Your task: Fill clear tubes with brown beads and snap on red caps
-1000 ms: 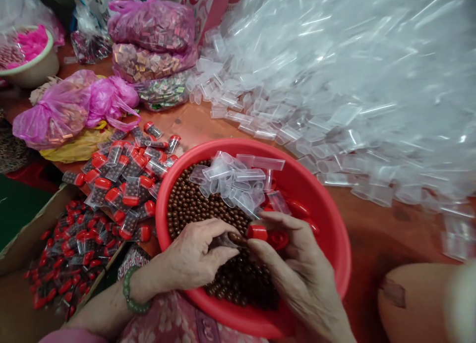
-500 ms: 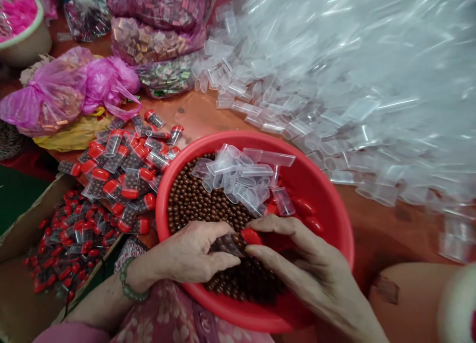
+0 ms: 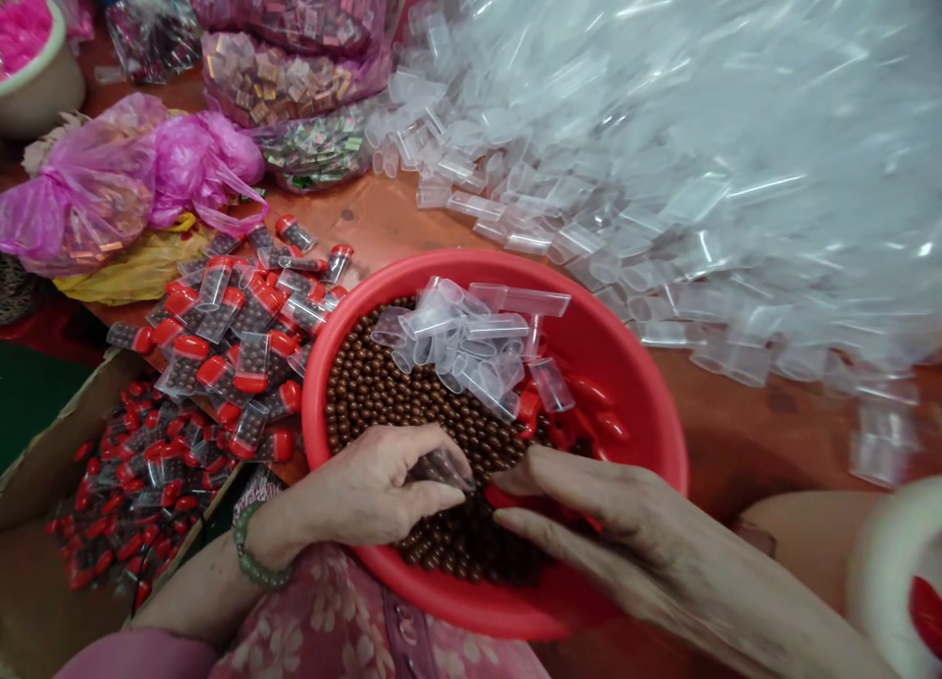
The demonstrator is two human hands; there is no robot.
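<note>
My left hand [image 3: 393, 483], with a green bead bracelet at the wrist, holds a clear tube [image 3: 440, 468] of brown balls between thumb and fingers. Close to its right, my right hand [image 3: 589, 522] has thumb and forefinger near each other over a red piece; whether it grips the piece is unclear. Both hands are over a red basin [image 3: 654, 385] holding loose brown balls [image 3: 390, 375], a heap of clear tubes [image 3: 471, 340] and red caps [image 3: 593, 390].
Filled tubes with red caps [image 3: 250, 360] lie piled left of the basin, with more in a cardboard box [image 3: 51, 434]. Clear tubes [image 3: 662, 169] cover the back right. Pink bags [image 3: 110, 183] stand at the back left. A pale container [image 3: 894, 561] is at the lower right.
My right hand has shifted and flattened, its wrist further right. The red cap seen between its fingertips at the tube's end no longer shows clearly. The whole view has shifted slightly.
</note>
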